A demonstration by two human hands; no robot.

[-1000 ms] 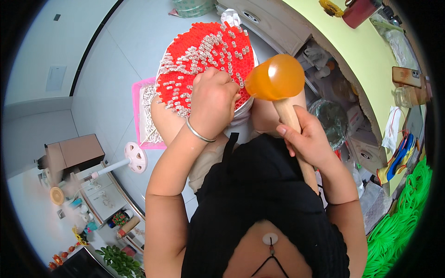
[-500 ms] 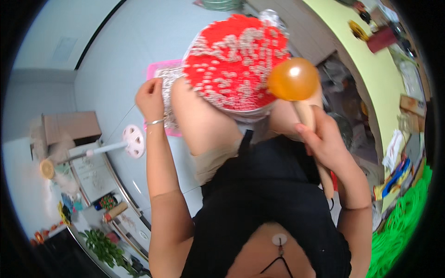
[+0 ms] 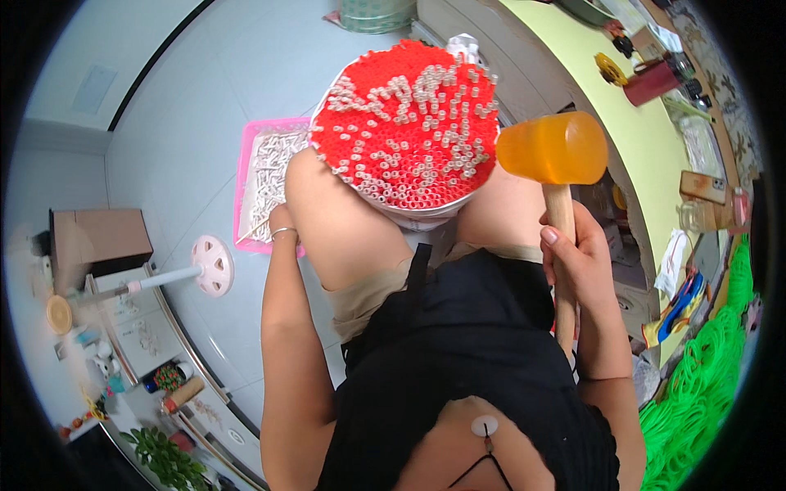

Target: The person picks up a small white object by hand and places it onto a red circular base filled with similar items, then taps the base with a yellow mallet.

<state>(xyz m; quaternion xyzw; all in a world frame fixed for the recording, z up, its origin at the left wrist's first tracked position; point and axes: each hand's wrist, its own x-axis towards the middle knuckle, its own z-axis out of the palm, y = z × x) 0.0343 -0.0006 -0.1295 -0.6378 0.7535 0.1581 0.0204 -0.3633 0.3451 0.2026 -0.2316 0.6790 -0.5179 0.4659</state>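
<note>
My right hand (image 3: pixel 581 258) is wrapped round the wooden handle of a mallet (image 3: pixel 553 149) with a translucent orange head, held upright beside my right knee. Between my knees stands a round container packed with short red tubes (image 3: pixel 393 176); pale, small tube-like pieces stick up from many of them. The mallet head is just right of this bundle, at its edge. My left hand (image 3: pixel 282 218) is down at the pink tray (image 3: pixel 241 180) beside my left leg. White rod-like pieces (image 3: pixel 274 168) fill that tray. My left fingers are mostly hidden.
On the right runs a pale yellow-green worktop (image 3: pixel 610 94) holding a phone (image 3: pixel 702 186), a dark red bottle (image 3: pixel 655 80) and jars. A heap of green cord (image 3: pixel 696 385) lies at lower right. A pink-and-white round-based stand (image 3: pixel 213 266) and a brown box (image 3: pixel 102 235) are at left.
My left hand has moved down and back along the tray beside my leg. My right hand has shifted right with the mallet, whose head now stands sideways at the bundle's edge.
</note>
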